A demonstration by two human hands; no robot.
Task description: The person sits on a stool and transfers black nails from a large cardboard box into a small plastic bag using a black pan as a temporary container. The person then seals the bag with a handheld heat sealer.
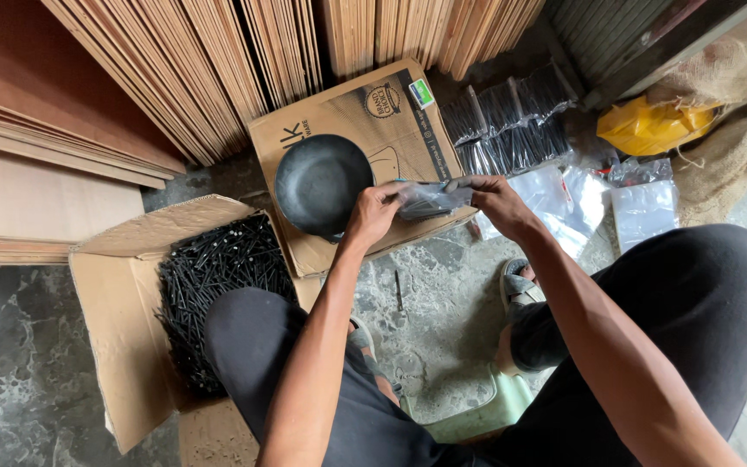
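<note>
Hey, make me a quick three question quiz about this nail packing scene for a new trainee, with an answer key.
1. True or false: the left hand and right hand hold one small clear bag of nails between them.
2. What holds the loose black nails? A) yellow bag B) open cardboard box C) black bowl
3. What does the black bowl rest on?

Key
1. True
2. B, the open cardboard box
3. A flattened cardboard carton
</note>
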